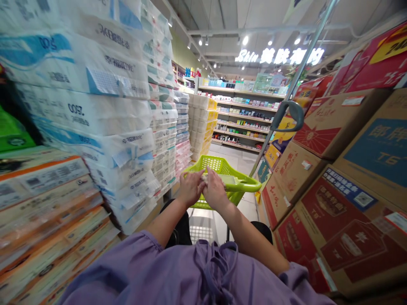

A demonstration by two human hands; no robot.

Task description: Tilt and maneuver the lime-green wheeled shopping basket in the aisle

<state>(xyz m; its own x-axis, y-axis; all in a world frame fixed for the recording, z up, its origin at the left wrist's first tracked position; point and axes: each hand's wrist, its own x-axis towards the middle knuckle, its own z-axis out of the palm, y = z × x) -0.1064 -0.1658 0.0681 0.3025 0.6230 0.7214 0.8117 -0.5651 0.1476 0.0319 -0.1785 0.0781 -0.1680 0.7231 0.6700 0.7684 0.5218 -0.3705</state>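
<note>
A lime-green shopping cart (pixel 237 195) with a perforated basket stands right in front of my body. Its handle (pixel 249 187) runs crosswise at waist height. My left hand (pixel 191 187) is closed over the handle, toward its left end. Close beside it, nearly touching, my right hand (pixel 215 189) grips the middle of the same bar. Both hands' fingertips point inward and partly cover the bar. The part of the basket nearest me is hidden behind my hands and forearms.
Tall stacks of wrapped tissue packs (pixel 124 106) line the left side, with packaged goods (pixel 41 203) lower down. Cardboard cartons (pixel 305 169) are piled on the right, beside a slanting metal pole (pixel 313 40). Shelves of small products (pixel 244 112) stand across the far end of the tiled aisle.
</note>
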